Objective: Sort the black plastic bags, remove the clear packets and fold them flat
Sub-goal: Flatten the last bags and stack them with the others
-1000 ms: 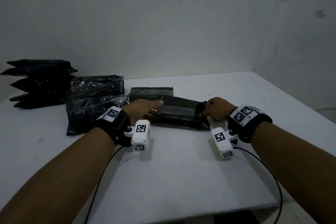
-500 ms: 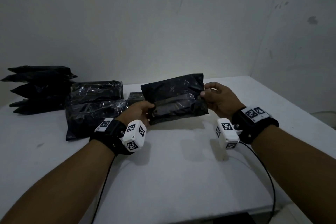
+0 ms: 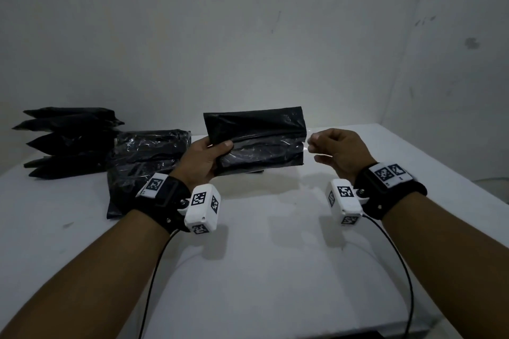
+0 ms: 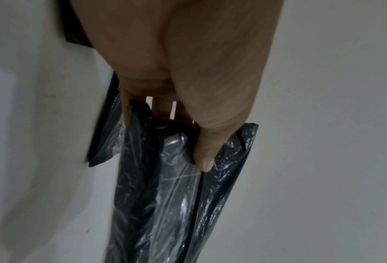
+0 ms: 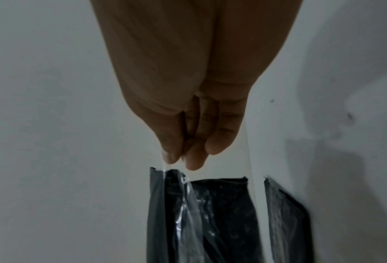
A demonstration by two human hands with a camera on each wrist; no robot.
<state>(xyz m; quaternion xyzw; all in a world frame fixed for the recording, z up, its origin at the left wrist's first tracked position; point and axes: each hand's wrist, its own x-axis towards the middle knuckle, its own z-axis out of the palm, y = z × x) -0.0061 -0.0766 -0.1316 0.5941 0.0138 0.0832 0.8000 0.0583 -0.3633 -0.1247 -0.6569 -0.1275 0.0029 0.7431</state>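
Observation:
A pack of folded black bags (image 3: 256, 140) in a clear packet is held up above the white table (image 3: 275, 270). My left hand (image 3: 205, 155) grips its left end, thumb on the front (image 4: 202, 160), fingers behind. My right hand (image 3: 334, 147) pinches the clear packet's open edge (image 5: 177, 170) at the pack's right end between thumb and fingertips (image 5: 193, 162). The glossy film (image 4: 181, 195) wraps the black bags (image 5: 222, 204) inside.
More wrapped packs (image 3: 146, 157) lie on the table at left. A stack of several black bag bundles (image 3: 68, 143) stands by the wall at the far left. Another dark pack (image 3: 254, 171) lies under the held one. A wall closes the back and right.
Both hands have lifted the pack off the table. My left hand now grips its left end, and my right hand has shifted to pinching the clear film at the right end.

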